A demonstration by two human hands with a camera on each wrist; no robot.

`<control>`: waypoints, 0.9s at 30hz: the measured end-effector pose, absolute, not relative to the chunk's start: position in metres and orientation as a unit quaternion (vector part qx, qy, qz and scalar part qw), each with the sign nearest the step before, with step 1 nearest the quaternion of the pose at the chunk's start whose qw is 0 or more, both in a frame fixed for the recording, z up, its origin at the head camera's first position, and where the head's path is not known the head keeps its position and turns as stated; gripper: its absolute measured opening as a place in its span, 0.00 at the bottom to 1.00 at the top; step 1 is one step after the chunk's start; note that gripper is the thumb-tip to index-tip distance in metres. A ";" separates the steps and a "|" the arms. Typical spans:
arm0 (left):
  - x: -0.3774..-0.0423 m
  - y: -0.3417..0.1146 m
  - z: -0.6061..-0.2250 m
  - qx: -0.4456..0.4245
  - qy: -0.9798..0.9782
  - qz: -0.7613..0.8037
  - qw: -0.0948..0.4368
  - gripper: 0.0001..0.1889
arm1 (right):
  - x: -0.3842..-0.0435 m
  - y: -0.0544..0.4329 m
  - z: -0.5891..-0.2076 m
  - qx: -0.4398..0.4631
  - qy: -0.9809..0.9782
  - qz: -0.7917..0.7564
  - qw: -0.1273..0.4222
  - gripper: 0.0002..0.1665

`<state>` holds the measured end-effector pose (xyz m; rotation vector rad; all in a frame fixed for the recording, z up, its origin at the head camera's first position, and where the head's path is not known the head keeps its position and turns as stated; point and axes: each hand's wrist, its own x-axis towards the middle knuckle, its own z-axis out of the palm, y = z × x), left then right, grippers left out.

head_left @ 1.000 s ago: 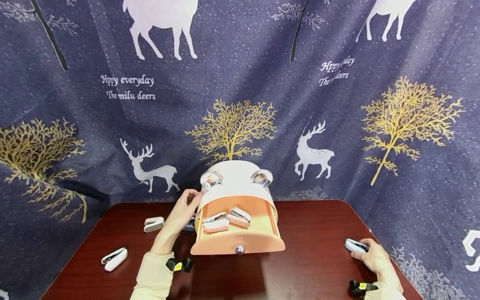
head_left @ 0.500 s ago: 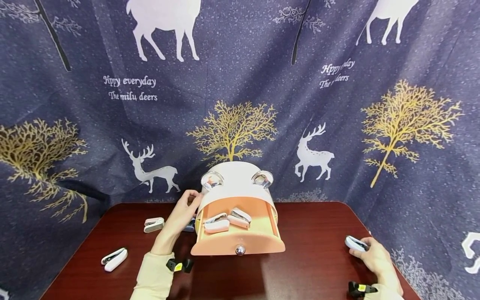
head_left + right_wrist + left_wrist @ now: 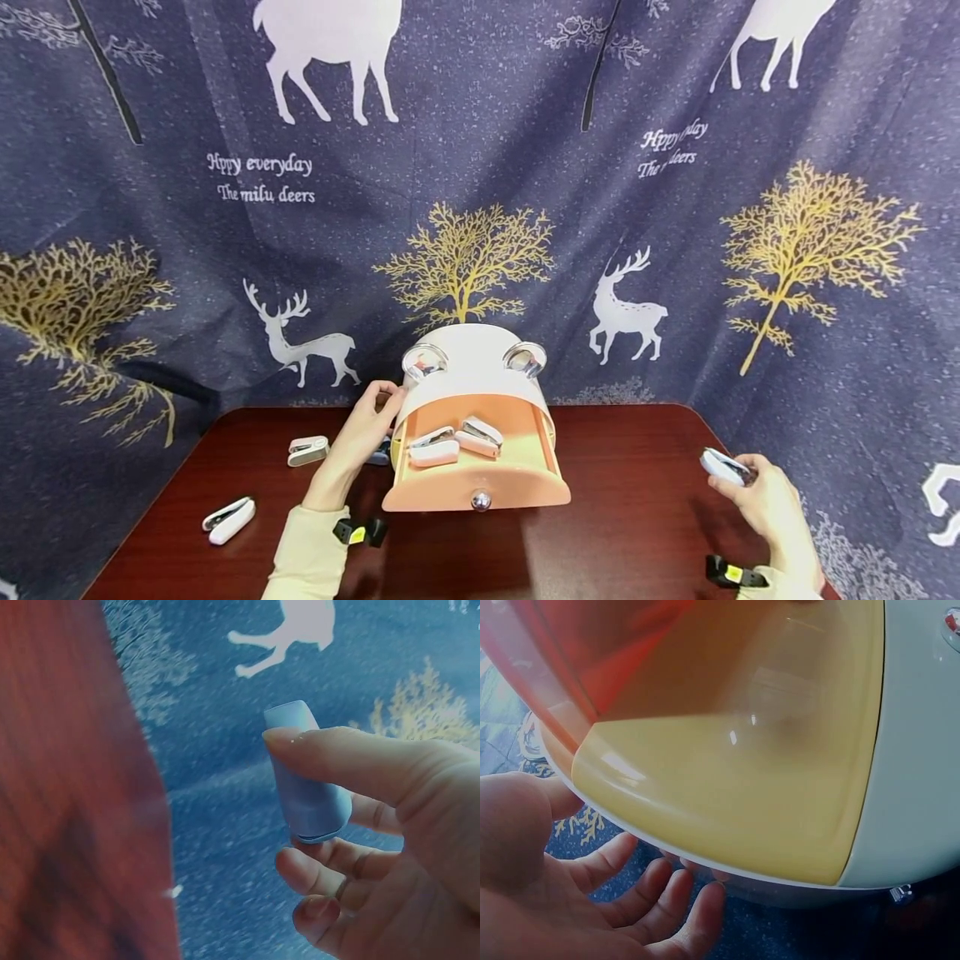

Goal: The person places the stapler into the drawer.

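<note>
Between the thumb and fingers of my right hand (image 3: 776, 504) is a small light blue stapler (image 3: 723, 467), held above the table's right side. The right wrist view shows my thumb lying across the stapler (image 3: 309, 791). My left hand (image 3: 363, 429) rests against the left side of a white frog-shaped box (image 3: 472, 358); in the left wrist view its fingers (image 3: 671, 900) are loosely bent beside the rim. The box's orange drawer (image 3: 517, 487) is pulled out. Inside lie two pink-and-white staplers, one at left (image 3: 433, 453) and one at right (image 3: 478, 437).
On the dark red table (image 3: 600, 517), a white stapler (image 3: 229, 519) and a pale pink one (image 3: 307, 450) lie left of my left arm. A dark blue stapler (image 3: 379, 452) is partly hidden behind that arm. A patterned cloth (image 3: 480, 167) hangs behind the table.
My right hand has lifted the light blue stapler off the table and moved slightly right. My left hand, the box and the drawer stay put.
</note>
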<state>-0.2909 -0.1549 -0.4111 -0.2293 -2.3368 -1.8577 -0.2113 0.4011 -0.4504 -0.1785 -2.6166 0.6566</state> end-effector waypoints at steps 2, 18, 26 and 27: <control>-0.291 -0.155 -0.411 -0.076 -0.778 -0.620 0.073 0.16 | -0.210 0.396 -0.445 -0.058 -0.943 0.236 0.227 0.33; -0.292 -0.157 -0.408 -0.069 -0.784 -0.615 0.057 0.15 | -0.211 0.351 -0.413 0.007 -0.931 0.232 0.282 0.30; -0.289 -0.155 -0.409 -0.077 -0.781 -0.616 0.071 0.17 | -0.213 0.315 -0.401 0.047 -0.922 0.237 0.304 0.28; -0.290 -0.155 -0.409 -0.078 -0.780 -0.616 0.072 0.17 | -0.214 0.310 -0.401 0.055 -0.920 0.238 0.307 0.28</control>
